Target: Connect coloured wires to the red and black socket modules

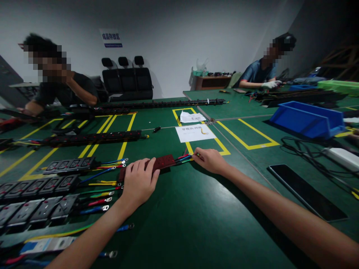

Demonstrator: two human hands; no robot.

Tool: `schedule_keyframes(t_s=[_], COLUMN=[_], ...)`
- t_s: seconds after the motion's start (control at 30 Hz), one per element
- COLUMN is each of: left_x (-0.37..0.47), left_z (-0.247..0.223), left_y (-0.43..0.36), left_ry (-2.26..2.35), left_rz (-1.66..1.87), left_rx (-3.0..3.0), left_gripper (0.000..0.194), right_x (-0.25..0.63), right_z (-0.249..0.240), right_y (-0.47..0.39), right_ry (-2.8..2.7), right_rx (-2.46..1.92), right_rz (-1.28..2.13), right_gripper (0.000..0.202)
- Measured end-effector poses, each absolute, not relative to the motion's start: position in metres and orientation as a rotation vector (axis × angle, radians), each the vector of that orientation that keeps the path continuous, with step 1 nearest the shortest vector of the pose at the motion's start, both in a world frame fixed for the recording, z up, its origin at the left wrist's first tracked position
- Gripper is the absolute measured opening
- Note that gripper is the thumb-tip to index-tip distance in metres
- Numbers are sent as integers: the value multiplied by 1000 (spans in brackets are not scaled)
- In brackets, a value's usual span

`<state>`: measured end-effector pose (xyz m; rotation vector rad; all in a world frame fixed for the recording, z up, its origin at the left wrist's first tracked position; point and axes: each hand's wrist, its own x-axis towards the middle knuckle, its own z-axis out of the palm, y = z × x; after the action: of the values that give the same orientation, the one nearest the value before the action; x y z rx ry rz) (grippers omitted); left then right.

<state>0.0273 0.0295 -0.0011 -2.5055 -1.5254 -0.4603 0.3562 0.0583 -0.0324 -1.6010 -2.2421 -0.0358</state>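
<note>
A dark red socket strip [165, 161] lies on the green table in front of me. My left hand [140, 180] rests over its left part, fingers wrapped across the top. Several thin coloured wires [183, 159] run out of its right end. With fingers pinched together, my right hand [209, 160] grips the far ends of these wires; the tips are hidden in the fingers. To the left of my left hand lie black socket modules [36, 186] in rows, their coloured leads ending in ring terminals [106, 207].
A blue bin [307, 119] and a black phone [307, 191] lie on the right, near a white power adapter [343, 158] with black cables. Printed paper sheets [193, 135] lie ahead. Long black strips [95, 138] stretch across the left. Two people sit across the table.
</note>
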Motion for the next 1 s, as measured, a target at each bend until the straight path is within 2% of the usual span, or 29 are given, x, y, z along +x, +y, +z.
schedule_keyframes(t_s=[0.43,0.63,1.0], left_x=[28,28,30], left_z=[-3,-2,-4], left_y=[29,26,21], left_ry=[-1521,-1551,-1486], left_rz=[-498,-455,-345], left_rx=[-2498,-2478,-2494], left_gripper=[51,47,50], right_x=[357,357,367], right_z=[-32,-34,-46], right_y=[56,56,67], right_ry=[-2261,-2268,-2013], right_rx=[-1565,-1539,-1668], right_rz=[-24,-43,-4], right_gripper=[36,33,41])
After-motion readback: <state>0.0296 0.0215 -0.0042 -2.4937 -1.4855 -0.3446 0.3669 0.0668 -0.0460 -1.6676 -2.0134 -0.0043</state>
